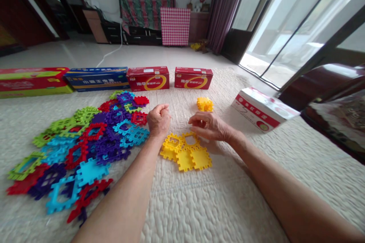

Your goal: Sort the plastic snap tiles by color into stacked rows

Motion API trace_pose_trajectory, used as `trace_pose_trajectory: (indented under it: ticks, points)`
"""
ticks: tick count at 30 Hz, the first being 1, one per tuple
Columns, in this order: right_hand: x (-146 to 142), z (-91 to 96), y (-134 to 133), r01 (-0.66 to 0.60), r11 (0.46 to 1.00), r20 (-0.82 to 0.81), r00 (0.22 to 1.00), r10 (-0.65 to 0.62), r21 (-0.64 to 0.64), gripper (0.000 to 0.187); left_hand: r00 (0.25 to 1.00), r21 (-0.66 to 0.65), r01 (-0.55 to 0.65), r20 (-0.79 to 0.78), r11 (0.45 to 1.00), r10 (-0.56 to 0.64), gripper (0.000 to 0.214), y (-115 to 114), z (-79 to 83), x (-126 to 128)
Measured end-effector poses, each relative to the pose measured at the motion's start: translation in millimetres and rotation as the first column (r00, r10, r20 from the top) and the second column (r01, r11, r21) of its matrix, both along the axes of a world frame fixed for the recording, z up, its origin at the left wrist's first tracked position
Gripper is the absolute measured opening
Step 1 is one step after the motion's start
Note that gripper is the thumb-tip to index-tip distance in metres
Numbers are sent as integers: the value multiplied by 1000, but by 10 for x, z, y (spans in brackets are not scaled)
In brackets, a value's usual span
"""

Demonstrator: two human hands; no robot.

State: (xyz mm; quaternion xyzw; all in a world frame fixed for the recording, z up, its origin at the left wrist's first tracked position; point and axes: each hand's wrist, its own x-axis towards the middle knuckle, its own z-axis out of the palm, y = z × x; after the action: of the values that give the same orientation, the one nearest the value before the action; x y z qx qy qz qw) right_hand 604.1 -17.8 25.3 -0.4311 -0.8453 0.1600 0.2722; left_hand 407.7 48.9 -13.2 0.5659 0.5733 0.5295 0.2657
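Note:
My left hand (pixel 159 120) is curled closed just above the quilted mat, at the right edge of a mixed heap of toothed plastic building panels (pixel 108 140). Whatever its fingers may hold is hidden. To the right, my right hand (pixel 209 124) hovers with bent fingers apart, and nothing shows between them. Several yellow panels (pixel 186 155), some solid and some with cut-out middles, lie overlapping below and between my hands. Beyond my right hand sits a small yellow block of panels (pixel 204 103). The heap mixes red, purple, blue and green pieces.
Along the mat's far side stand a red-and-green box (pixel 34 79), a blue box (pixel 98 79) and two red boxes (pixel 148 78). A white-and-red carton (pixel 264 108) stands at the right. Farther back are a low cabinet (pixel 142 38) and glass doors (pixel 285 26).

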Motion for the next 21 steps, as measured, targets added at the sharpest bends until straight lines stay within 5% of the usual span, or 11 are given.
trace_pose_trajectory:
  ticks: [7, 12, 14, 17, 21]
  points:
    - [-109, 64, -12, -72, 992, 136, 987, 86, -103, 1, 1000, -5, 3, -13, 1000, -3, 36, 3, -3, -3]
    - [-32, -13, 46, 32, 976, -80, 996, -50, -216, 4, 1000, -9, 5, -2, 1000, -5, 34, 14, -12, -1]
    - [21, -49, 77, 123, 980, -214, 964, -156, -160, 8, 1000, -12, 4, 0, 1000, -4, 34, 14, -13, 1]
    - [80, -97, 78, 220, 971, -265, 945, -190, 88, 6, 1000, -11, 9, 5, 1000, -9, 34, 13, -20, 2]
    - [136, -142, -36, 57, 978, -35, 998, -51, 202, 7, 1000, 6, 10, -3, 1000, -10, 34, 28, -51, -1]
